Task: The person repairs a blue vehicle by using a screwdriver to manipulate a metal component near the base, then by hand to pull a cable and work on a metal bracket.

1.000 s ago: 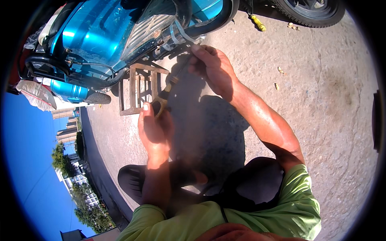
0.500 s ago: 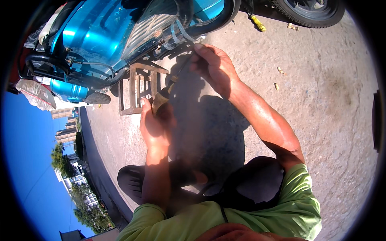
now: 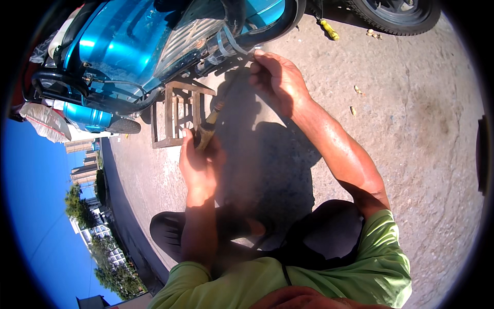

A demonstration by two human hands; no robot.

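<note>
My left hand [image 3: 198, 162] is wrapped round a worn, yellowish tool [image 3: 206, 131], whose thin shaft slants up toward my right hand [image 3: 275, 80]. The fingers of my right hand pinch at the end of a pale strap [image 3: 231, 44] looped on the dark tubing of a bright blue vehicle [image 3: 116, 44]; whether they also touch the shaft's tip I cannot tell. Beside the tool, under the vehicle's edge, stands a brown stool-like frame [image 3: 170, 116].
A black tyre [image 3: 396, 18] is at the top right, near a yellow-handled object [image 3: 330, 31] on the sunlit concrete [image 3: 401, 144]. A white sack [image 3: 43, 121] hangs at the vehicle's left end. Trees and buildings line the far left.
Over the last second my right hand has moved slightly up and to the right, and my left hand with the tool has shifted a little upward.
</note>
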